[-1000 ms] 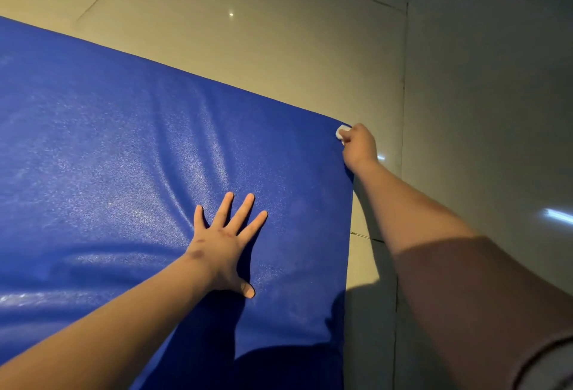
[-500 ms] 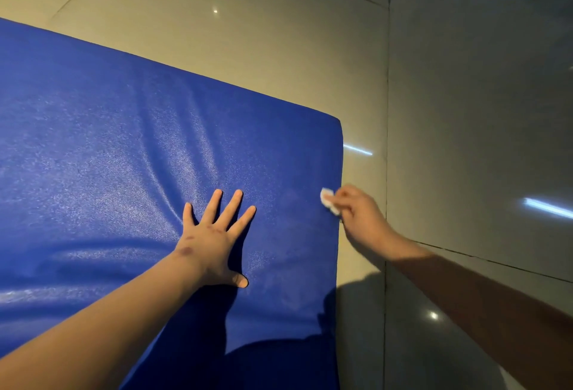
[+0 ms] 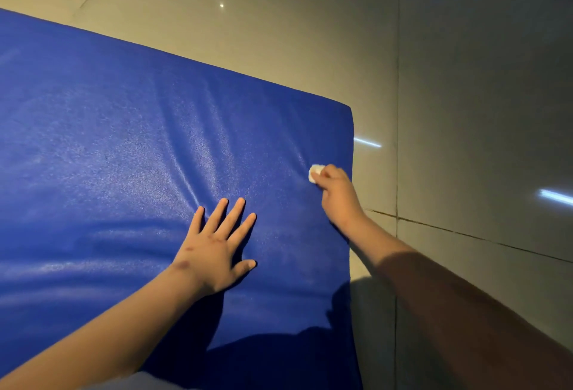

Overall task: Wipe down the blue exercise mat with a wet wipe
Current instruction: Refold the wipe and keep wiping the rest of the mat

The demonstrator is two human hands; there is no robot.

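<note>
Two hands are on the blue exercise mat (image 3: 108, 141), which lies flat on a glossy tiled floor (image 3: 480, 95) and fills the left and middle of your view. Your left hand (image 3: 214, 250) rests palm down on the mat, fingers straight and spread wide, thumb out to the side, holding nothing. Soft creases in the mat's cover run away from your fingertips toward the far edge. Your right hand (image 3: 336, 194) reaches in from the right, its fingers curled round a small bunched white wet wipe (image 3: 316, 172). The wipe touches the mat's surface just inside the right edge, short of the far right corner and beyond your left hand. Your right forearm crosses over that edge and the floor beside it. Bright streaks and dots of light reflect off the tiles.
</note>
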